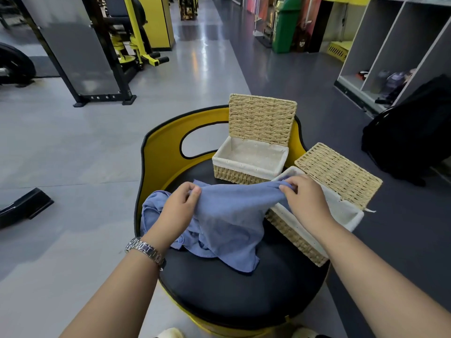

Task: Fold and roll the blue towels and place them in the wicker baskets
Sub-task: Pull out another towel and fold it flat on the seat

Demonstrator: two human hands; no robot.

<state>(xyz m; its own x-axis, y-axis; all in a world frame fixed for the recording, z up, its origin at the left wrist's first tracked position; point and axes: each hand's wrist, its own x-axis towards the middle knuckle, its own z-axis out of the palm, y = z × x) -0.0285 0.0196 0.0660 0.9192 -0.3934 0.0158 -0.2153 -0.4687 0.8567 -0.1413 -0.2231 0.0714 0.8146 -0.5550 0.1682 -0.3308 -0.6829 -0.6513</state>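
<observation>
Black seat [227, 293]; towel [231, 215] stretched left-right

The lifted blue towel [229, 215] hides part of the crumpled towel [152, 212] beneath it and the near left corner of the right basket [351, 217]. The right hand [303, 195] covers that basket's front rim. How many towels lie in the heap cannot be told. The surface [231, 293] is cut off below, as are both forearms. Items in the shelf [390, 45] are blurred.
</observation>
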